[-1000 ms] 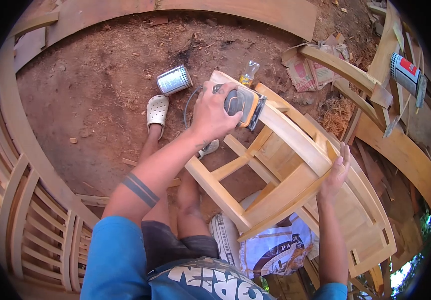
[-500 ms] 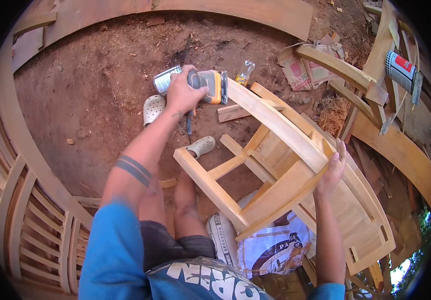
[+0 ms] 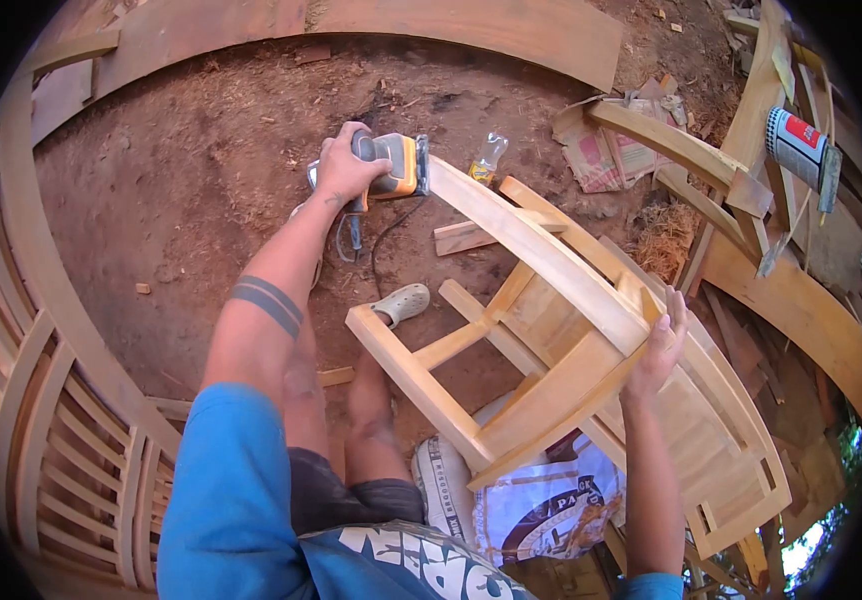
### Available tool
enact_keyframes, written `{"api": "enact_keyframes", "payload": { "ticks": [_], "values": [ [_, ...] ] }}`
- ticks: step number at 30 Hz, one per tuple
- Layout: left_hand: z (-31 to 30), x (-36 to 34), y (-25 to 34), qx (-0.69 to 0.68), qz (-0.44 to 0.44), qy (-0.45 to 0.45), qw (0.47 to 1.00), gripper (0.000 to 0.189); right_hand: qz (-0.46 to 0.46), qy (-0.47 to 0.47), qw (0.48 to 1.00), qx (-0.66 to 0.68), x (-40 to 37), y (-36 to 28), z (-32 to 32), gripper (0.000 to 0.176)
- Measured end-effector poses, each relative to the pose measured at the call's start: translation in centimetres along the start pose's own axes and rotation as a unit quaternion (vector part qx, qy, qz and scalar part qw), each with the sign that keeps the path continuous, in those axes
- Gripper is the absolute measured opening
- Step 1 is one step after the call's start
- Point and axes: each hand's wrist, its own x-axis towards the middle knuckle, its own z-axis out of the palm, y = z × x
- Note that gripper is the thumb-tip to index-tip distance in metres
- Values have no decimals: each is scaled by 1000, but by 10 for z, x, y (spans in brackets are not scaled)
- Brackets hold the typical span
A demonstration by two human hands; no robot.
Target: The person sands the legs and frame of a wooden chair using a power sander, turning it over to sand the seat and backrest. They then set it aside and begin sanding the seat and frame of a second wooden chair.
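Note:
My left hand [image 3: 347, 165] is wrapped round a yellow and grey power sander [image 3: 401, 166], whose dark pad meets the far end of a curved wooden leg. That leg belongs to a pale wooden chair frame [image 3: 541, 240], which lies tilted across sacks by my legs. At the frame's right side, my right hand [image 3: 659, 345] rests against the wood near a joint, its fingers stretched upward and apart. A cable hangs below the sander. Behind my left hand a can is mostly hidden.
A plastic bottle [image 3: 488, 158] lies beyond the leg. Slatted wooden pieces [image 3: 71, 430] stand at the left. Cardboard [image 3: 596, 150], curved boards and a labelled can [image 3: 796, 145] are at the right. Printed sacks [image 3: 551, 500] lie under the frame.
The sander and my left hand have moved slightly left and up, and the leg's end has shifted left with them. My right hand has moved a little left and down, still against the frame.

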Motion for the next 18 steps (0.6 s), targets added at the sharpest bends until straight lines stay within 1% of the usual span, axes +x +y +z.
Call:
{"api": "enact_keyframes", "payload": {
  "ticks": [3, 4, 6, 8, 9, 13, 14, 15, 18],
  "values": [
    [6, -23, 3, -10, 16, -8, 1000, 63, 0, -2, 1000, -20, 3, -6, -1, 60],
    [8, -39, 13, -19, 14, -26, 999, 67, 4, -4, 1000, -24, 1, -8, 1, 59],
    [2, -69, 38, -28, 56, -52, 997, 66, 3, 5, 1000, -17, 1, -7, 2, 58],
    [9, -81, 45, -27, 100, -32, 994, 65, 1, 13, 1000, -7, 3, -4, 3, 58],
    [9, -77, 44, -33, 102, -24, 994, 65, 2, 14, 1000, -2, 3, -1, 3, 58],
    [8, -18, 4, -35, 5, -5, 999, 67, 10, 12, 1000, 4, 2, -2, 2, 59],
    [8, -8, -6, -37, -23, -7, 999, 68, 10, 8, 1000, 2, 2, -1, 0, 59],
    [7, -7, -7, -30, -40, 1, 999, 65, 9, 5, 1000, 2, 2, -1, 0, 59],
    [12, -29, -5, -45, -9, -29, 999, 66, 4, -1, 1000, -10, 2, -4, -1, 60]
  ]
}}
